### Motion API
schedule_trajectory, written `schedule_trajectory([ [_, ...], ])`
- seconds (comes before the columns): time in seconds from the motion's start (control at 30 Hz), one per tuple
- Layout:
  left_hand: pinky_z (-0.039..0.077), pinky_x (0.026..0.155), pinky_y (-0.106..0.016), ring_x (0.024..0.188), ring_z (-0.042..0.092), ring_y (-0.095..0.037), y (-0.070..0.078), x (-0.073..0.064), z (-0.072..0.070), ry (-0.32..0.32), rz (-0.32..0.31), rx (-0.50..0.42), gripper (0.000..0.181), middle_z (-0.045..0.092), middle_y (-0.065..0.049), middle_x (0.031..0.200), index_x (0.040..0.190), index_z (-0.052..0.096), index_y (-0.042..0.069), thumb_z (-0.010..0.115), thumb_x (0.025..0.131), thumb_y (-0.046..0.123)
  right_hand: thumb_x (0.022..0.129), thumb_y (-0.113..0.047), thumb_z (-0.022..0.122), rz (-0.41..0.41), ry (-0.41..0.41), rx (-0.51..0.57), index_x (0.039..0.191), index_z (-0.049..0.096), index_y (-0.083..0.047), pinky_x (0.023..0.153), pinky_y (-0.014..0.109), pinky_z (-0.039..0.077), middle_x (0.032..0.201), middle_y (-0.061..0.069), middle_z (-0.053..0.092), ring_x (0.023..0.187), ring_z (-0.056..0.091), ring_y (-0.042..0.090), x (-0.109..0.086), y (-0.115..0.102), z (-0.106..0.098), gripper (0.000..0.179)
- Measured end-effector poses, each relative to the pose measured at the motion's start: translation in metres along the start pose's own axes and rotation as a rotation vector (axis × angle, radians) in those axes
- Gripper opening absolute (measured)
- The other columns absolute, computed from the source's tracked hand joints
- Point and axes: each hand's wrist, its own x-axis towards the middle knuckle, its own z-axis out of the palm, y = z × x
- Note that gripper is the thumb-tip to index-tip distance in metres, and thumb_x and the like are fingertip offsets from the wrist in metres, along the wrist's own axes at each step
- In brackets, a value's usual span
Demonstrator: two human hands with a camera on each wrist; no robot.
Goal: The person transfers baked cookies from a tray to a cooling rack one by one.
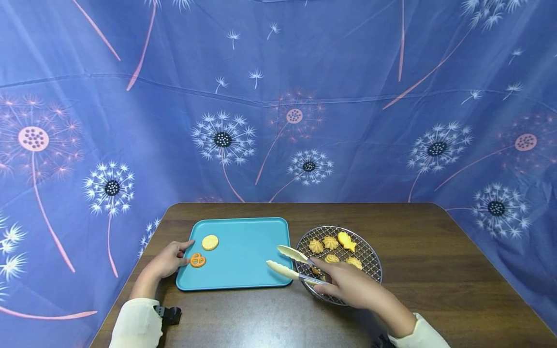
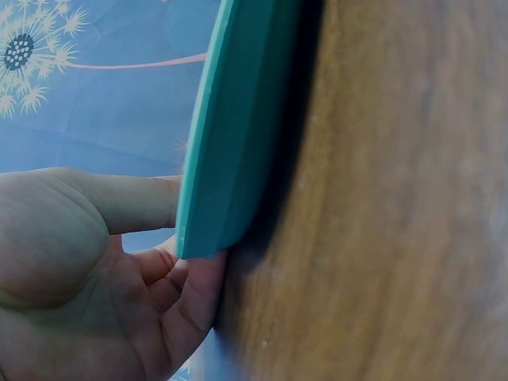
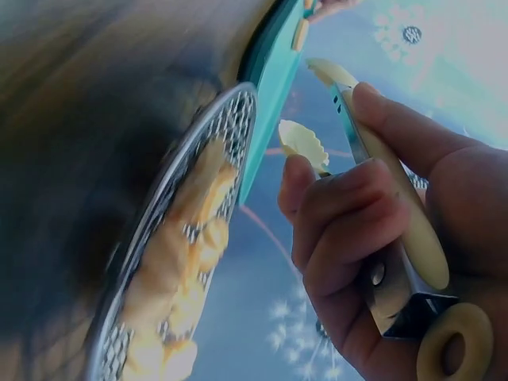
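Observation:
My left hand (image 1: 164, 261) holds the left edge of a turquoise tray (image 1: 243, 256), the thumb at its rim and fingers tucked under it in the left wrist view. On the tray's left part lie a round pale-yellow cracker (image 1: 210, 242) and an orange pretzel (image 1: 197, 260). My right hand (image 1: 354, 286) grips food tongs (image 1: 280, 268) with cream scalloped tips and metal arms. The tongs' tips are spread, with nothing between them, over the tray's right edge. Beneath that hand, a round wire-mesh basket (image 1: 375, 261) holds several ridged cookies (image 1: 316, 246) and a yellow fish-shaped cookie (image 1: 346, 241); the hand hides part of it.
Tray and basket stand side by side on a brown wooden table (image 1: 417, 246), with table surface in front and to the right. A blue dandelion-print cloth (image 1: 348, 125) hangs behind and around the table.

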Motion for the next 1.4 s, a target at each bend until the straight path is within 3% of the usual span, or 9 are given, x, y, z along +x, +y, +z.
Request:
schedule_trajectory([
  [0.13, 0.043, 0.052, -0.028, 0.062, 0.045, -0.019, -0.001, 0.001, 0.0, -0.002, -0.003, -0.005, 0.063, 0.052, -0.01, 0.079, 0.151, 0.036, -0.016, 0.06, 0.093, -0.016, 0.097, -0.045, 0.068, -0.012, -0.013, -0.026, 0.153, 0.05, -0.008, 0.073, 0.035, 0.052, 0.094, -0.002, 0.067, 0.082, 0.059, 0.008, 0.016, -0.01, 0.004, 0.07],
  [0.23, 0.042, 0.052, -0.028, 0.061, 0.045, -0.019, -0.002, 0.002, 0.0, -0.001, -0.005, -0.006, 0.063, 0.052, -0.01, 0.078, 0.151, 0.036, -0.015, 0.06, 0.093, -0.015, 0.098, -0.044, 0.068, -0.012, -0.036, -0.036, 0.154, 0.049, -0.009, 0.076, 0.038, 0.052, 0.097, 0.001, 0.069, 0.086, 0.061, 0.012, 0.027, -0.018, 0.007, 0.068],
  [0.37, 0.042, 0.052, -0.028, 0.061, 0.044, -0.019, -0.002, 0.001, 0.0, 0.0, -0.008, -0.006, 0.062, 0.051, -0.009, 0.077, 0.151, 0.037, -0.015, 0.06, 0.093, -0.015, 0.098, -0.041, 0.069, -0.013, -0.088, -0.011, 0.155, 0.048, -0.01, 0.07, 0.033, 0.047, 0.084, -0.003, 0.06, 0.078, 0.055, 0.011, 0.043, -0.028, 0.013, 0.068],
  [0.43, 0.042, 0.052, -0.028, 0.06, 0.044, -0.019, -0.002, 0.001, 0.0, -0.001, -0.005, -0.007, 0.062, 0.05, -0.009, 0.077, 0.151, 0.037, -0.015, 0.06, 0.093, -0.015, 0.097, -0.041, 0.07, -0.024, -0.1, -0.013, 0.155, 0.048, -0.01, 0.073, 0.033, 0.048, 0.087, -0.004, 0.061, 0.081, 0.056, 0.01, 0.051, -0.033, 0.017, 0.069],
  [0.67, 0.043, 0.052, -0.028, 0.059, 0.044, -0.019, -0.002, -0.001, -0.001, 0.006, 0.003, 0.006, 0.061, 0.049, -0.009, 0.076, 0.15, 0.039, -0.015, 0.061, 0.093, -0.014, 0.097, -0.042, 0.07, -0.064, -0.147, -0.004, 0.156, 0.046, -0.008, 0.069, 0.03, 0.046, 0.075, -0.008, 0.055, 0.069, 0.051, 0.008, 0.073, -0.05, 0.032, 0.073],
  [0.8, 0.043, 0.052, -0.029, 0.061, 0.046, -0.019, 0.0, -0.002, -0.001, 0.008, 0.001, 0.017, 0.061, 0.05, -0.01, 0.077, 0.15, 0.039, -0.015, 0.062, 0.093, -0.014, 0.097, -0.045, 0.069, -0.07, -0.16, -0.042, 0.157, 0.046, -0.011, 0.083, 0.036, 0.054, 0.102, 0.003, 0.072, 0.091, 0.066, 0.015, 0.082, -0.062, 0.039, 0.073],
  [0.93, 0.044, 0.052, -0.029, 0.061, 0.046, -0.019, 0.001, -0.003, -0.001, 0.007, -0.004, 0.013, 0.062, 0.05, -0.01, 0.077, 0.15, 0.038, -0.016, 0.061, 0.093, -0.014, 0.097, -0.047, 0.068, -0.06, -0.174, -0.082, 0.157, 0.045, -0.014, 0.096, 0.042, 0.053, 0.132, 0.011, 0.068, 0.117, 0.066, 0.025, 0.091, -0.074, 0.045, 0.073],
  [1.13, 0.043, 0.052, -0.028, 0.059, 0.045, -0.018, 0.001, -0.003, -0.002, 0.0, -0.014, 0.014, 0.062, 0.05, -0.01, 0.078, 0.151, 0.038, -0.015, 0.06, 0.093, -0.015, 0.096, -0.048, 0.069, -0.052, -0.198, -0.09, 0.159, 0.043, -0.014, 0.101, 0.04, 0.052, 0.137, 0.01, 0.066, 0.122, 0.064, 0.025, 0.106, -0.087, 0.055, 0.076],
  [1.4, 0.043, 0.053, -0.028, 0.061, 0.046, -0.019, -0.002, -0.002, -0.001, 0.009, 0.004, 0.031, 0.061, 0.049, -0.009, 0.079, 0.149, 0.04, -0.015, 0.062, 0.092, -0.014, 0.097, -0.048, 0.068, -0.039, -0.171, -0.148, 0.158, 0.044, -0.013, 0.101, 0.038, 0.051, 0.136, 0.01, 0.066, 0.122, 0.065, 0.024, 0.127, -0.103, 0.069, 0.075],
])
